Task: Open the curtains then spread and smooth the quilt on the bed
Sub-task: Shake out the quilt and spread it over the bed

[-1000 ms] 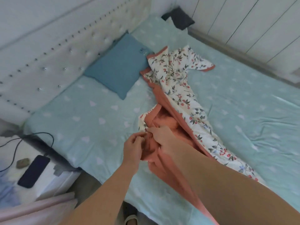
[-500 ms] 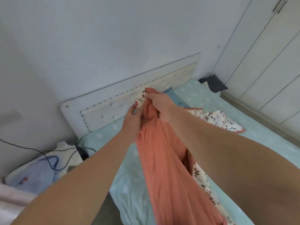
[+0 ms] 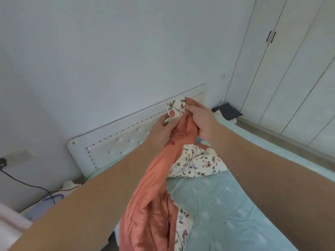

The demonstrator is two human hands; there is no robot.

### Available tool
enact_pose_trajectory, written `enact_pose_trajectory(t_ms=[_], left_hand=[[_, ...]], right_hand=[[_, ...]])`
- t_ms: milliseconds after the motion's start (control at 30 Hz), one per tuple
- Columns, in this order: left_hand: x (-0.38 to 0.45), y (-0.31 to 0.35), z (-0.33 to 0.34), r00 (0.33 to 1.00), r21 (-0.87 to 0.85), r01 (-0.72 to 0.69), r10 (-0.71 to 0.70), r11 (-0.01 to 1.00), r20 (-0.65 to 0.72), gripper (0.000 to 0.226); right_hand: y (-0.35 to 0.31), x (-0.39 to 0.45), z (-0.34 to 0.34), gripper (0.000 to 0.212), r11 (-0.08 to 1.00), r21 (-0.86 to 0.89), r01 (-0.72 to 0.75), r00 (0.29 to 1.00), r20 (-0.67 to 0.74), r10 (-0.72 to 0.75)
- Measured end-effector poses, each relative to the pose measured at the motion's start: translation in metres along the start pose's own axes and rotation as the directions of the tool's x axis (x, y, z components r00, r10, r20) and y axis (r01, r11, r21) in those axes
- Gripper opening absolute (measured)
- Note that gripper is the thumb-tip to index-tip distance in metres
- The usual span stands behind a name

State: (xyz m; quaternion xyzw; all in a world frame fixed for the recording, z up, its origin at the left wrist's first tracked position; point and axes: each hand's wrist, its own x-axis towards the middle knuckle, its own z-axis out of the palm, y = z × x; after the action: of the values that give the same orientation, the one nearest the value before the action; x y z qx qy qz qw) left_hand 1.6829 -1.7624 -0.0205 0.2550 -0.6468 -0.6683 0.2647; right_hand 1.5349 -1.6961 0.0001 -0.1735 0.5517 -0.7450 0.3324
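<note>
The quilt (image 3: 155, 201) is orange on one side and white with a floral print on the other. It hangs bunched in a long twist from both my hands, raised in front of the headboard. My right hand (image 3: 203, 120) grips the top of the orange cloth beside a floral corner. My left hand (image 3: 162, 128) holds the cloth just below and to the left. The quilt's lower part lies crumpled on the bed (image 3: 226, 201), which has a pale green sheet.
A white studded headboard (image 3: 117, 147) stands against the wall. White wardrobe doors (image 3: 290, 69) run along the right side. A dark cushion (image 3: 227, 111) lies at the bed's far corner. A black cable (image 3: 23, 182) and a bedside table with things on it are at the lower left.
Both hands have lifted the quilt's corner from the bed up to headboard height. The view has tilted up, and a floral corner now shows above my hands.
</note>
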Motion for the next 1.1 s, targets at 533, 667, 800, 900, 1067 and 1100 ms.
enact_pose_trajectory(t_ms=[533,667,800,900,1067,1100], left_hand=[[-0.258,-0.140,0.226,0.770,0.417,0.566,-0.636,0.711,0.039,0.059],[-0.329,-0.169,0.250,0.760,0.354,0.607,-0.649,0.712,0.003,0.054],[-0.400,-0.184,0.264,0.811,0.289,0.568,-0.583,0.770,-0.040,0.051],[-0.453,-0.195,0.270,0.819,0.228,0.564,-0.572,0.793,-0.037,0.049],[-0.564,-0.217,0.302,0.803,0.066,0.596,-0.595,0.800,-0.036,0.028],[-0.589,-0.220,0.310,0.807,0.071,0.591,-0.589,0.803,-0.055,0.030]], right_hand=[[0.127,-0.275,-0.300,0.037,0.780,-0.349,-0.520,0.846,-0.086,0.526],[0.143,-0.342,-0.332,0.026,0.713,-0.447,-0.540,0.827,-0.124,0.548],[0.161,-0.403,-0.347,0.020,0.680,-0.532,-0.505,0.849,-0.160,0.504],[0.173,-0.448,-0.360,0.015,0.683,-0.571,-0.455,0.882,-0.185,0.433],[0.193,-0.551,-0.393,0.018,0.672,-0.590,-0.447,0.890,-0.219,0.400],[0.194,-0.577,-0.401,0.021,0.653,-0.602,-0.460,0.882,-0.223,0.416]])
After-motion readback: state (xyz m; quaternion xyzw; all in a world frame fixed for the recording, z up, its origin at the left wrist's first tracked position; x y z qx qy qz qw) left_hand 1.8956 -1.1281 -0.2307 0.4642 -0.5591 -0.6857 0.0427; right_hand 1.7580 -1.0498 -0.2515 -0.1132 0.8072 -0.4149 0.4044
